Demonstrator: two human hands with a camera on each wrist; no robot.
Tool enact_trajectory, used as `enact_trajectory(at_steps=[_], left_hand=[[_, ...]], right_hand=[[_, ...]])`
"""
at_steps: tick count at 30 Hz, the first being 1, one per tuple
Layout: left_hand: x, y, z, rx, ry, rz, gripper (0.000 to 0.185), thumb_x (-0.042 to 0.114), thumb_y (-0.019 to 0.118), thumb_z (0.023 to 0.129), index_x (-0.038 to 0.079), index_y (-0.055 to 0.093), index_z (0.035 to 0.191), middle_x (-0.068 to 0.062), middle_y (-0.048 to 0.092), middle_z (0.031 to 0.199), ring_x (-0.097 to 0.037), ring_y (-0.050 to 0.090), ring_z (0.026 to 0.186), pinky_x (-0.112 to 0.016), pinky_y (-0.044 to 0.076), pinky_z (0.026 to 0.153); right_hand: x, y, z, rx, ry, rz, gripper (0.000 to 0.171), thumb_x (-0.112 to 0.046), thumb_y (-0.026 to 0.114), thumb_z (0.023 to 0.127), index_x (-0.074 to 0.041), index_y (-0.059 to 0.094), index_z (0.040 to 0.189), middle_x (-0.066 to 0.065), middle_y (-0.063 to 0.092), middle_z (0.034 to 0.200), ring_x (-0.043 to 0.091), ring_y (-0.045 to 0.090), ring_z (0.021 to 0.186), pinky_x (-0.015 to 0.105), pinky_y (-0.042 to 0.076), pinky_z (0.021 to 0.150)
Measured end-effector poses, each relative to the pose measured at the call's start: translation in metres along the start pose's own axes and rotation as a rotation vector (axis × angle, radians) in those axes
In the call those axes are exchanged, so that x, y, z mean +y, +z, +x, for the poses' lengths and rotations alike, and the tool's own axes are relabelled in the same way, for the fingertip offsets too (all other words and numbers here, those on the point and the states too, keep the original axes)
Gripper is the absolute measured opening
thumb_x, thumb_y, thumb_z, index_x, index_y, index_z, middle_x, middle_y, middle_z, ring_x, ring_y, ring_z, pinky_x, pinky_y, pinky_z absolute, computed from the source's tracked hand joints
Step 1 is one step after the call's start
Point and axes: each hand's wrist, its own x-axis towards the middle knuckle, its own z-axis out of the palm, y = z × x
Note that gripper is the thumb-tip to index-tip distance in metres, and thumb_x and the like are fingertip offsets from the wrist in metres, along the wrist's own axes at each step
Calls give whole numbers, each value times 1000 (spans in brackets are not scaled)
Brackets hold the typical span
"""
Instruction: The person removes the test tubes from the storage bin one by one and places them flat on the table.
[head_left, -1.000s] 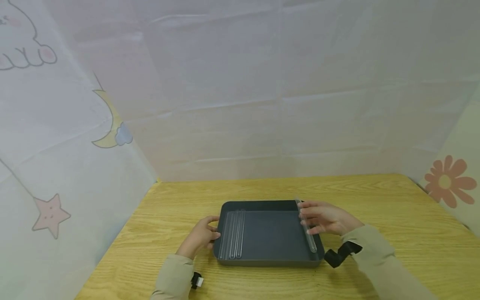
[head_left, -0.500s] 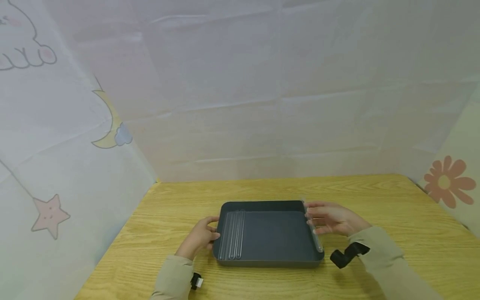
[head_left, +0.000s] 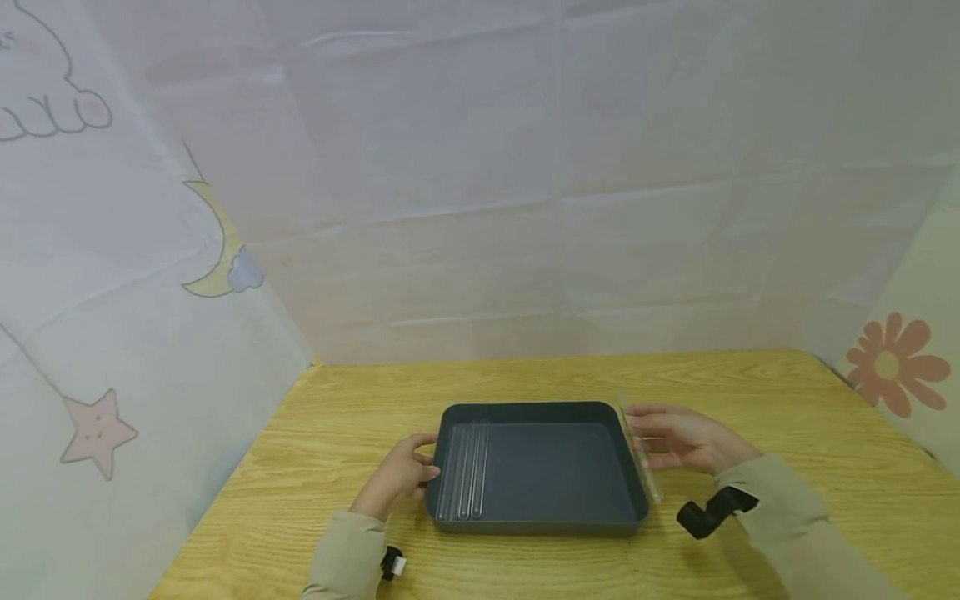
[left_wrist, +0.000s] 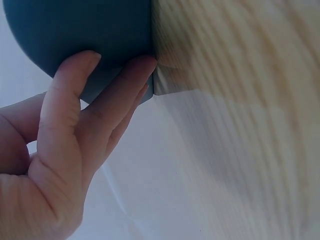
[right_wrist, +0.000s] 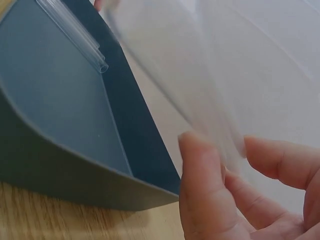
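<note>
A dark grey-blue rectangular tray (head_left: pixel 551 471) sits on the table, with several clear test tubes (head_left: pixel 477 475) lying side by side along its left wall, rounded ends toward me. My left hand (head_left: pixel 405 471) touches the tray's left side; in the left wrist view its fairly straight fingers rest against the outer wall. At the tray's right edge, my right hand (head_left: pixel 693 442) holds one more clear test tube (head_left: pixel 648 471) between thumb and fingers. That tube overlaps the right rim and slants slightly. Up close in the right wrist view it is blurred.
The tray stands on a yellow wood-grain table (head_left: pixel 360 400). Behind it hangs a pale sheet wall (head_left: pixel 480 208), with cartoon prints at the sides. A black camera mount (head_left: pixel 716 510) sticks out from the right sleeve.
My right hand has moved to the right with its test tube, from above the tray's interior to the right rim. The left hand, tray and other tubes have stayed put.
</note>
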Motion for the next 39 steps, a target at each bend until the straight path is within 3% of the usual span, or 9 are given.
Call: enact_trajectory(at_steps=[4,7,12,21,34,39], left_hand=[[-2,0,2,1,-5,-5,54,-13,57,91,-7,40,142,-25,59,108,-26,64,83,-38,55,64],[-2,-1,2,0,-9,-6,54,-13,56,91,-6,40,142,-25,59,110,-27,64,84,-38,55,65],[0,0,2,-3,-11,-7,54,-13,56,91,-6,40,142,-25,59,111,-26,64,85,-39,55,65],[-1,-1,2,6,-8,-13,55,-13,56,91,-6,40,142,-27,58,111,-29,64,86,-40,55,66],[0,0,1,8,-2,1,54,-13,57,90,-7,41,141,-24,60,106,-27,64,82,-38,55,64],[0,0,1,11,-3,6,54,-13,58,90,-7,41,141,-24,60,106,-26,64,82,-38,55,63]], right_hand=[[2,-7,-2,-17,-1,-2,21,-11,59,98,-22,57,116,-1,62,98,16,61,89,36,51,78],[2,-11,-4,-4,6,-22,28,-12,59,98,-19,53,124,-2,61,100,16,60,90,37,51,79],[2,-17,-7,17,19,-36,48,-13,58,98,-8,39,142,-2,62,102,16,60,91,38,51,81],[2,-21,-11,32,40,-59,74,-13,57,99,4,10,153,0,63,103,17,61,93,40,51,83],[5,-35,-9,61,61,-111,69,-14,57,99,3,16,153,-1,66,100,16,64,91,39,49,81],[9,-40,-6,67,61,-62,43,-10,58,98,-8,44,139,-1,68,93,15,65,84,32,53,72]])
